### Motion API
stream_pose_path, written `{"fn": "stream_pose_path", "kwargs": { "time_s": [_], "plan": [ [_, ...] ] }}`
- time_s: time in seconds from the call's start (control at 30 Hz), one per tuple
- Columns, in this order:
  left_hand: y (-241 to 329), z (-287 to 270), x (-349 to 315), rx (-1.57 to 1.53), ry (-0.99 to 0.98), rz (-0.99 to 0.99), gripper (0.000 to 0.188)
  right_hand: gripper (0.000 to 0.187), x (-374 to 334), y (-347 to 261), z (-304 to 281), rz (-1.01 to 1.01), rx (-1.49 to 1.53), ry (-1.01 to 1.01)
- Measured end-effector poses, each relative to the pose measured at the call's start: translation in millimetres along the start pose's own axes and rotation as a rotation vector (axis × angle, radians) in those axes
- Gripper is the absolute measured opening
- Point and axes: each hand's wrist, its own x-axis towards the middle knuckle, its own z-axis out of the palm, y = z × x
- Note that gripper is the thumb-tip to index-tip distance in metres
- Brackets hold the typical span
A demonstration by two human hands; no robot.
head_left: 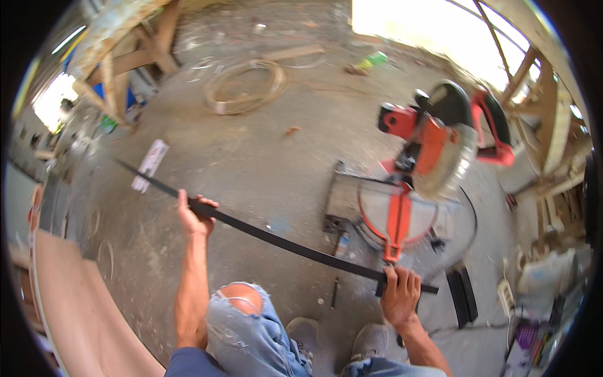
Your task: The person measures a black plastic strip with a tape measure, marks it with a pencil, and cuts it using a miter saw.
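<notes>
A long, thin black strip (276, 240) runs across the view, from the far left down to the near right. My left hand (196, 213) supports it from below, thumb on one side and fingers on the other. Close to its right end, my right hand (401, 292) is wrapped over the strip, with a short piece sticking out past the fingers. Just beyond my right hand stands a red and black miter saw (433, 151) on the floor, its head raised. The strip passes in front of the saw's round base (377, 217).
Short black strips (461, 296) lie right of my right hand, near a white power strip (505, 295). A coiled hose (245, 87) and a green bottle (374, 60) are on the far floor. Wooden boards (81, 308) lean at the left; a pale box (151, 164) lies under the strip's far part.
</notes>
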Motion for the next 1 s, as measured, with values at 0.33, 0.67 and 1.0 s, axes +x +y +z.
{"fn": "stream_pose_path", "kwargs": {
  "time_s": [0.33, 0.67, 1.0],
  "plan": [
    [118.6, 15.0, 25.4, 0.018, -0.373, 0.239, 0.047, 0.041, -64.8, 107.1, -21.5, 0.324, -0.065, 0.142],
    [199.4, 91.0, -12.7, -0.018, -0.71, 0.236, 0.039, 0.084, -15.7, 77.5, -95.0, 0.261, 0.055, 0.042],
    [232.9, 91.6, 64.4, 0.124, -0.529, 0.273, 0.057, 0.069, -4.3, 112.2, -61.2, 0.377, 0.104, 0.205]
  ]
}}
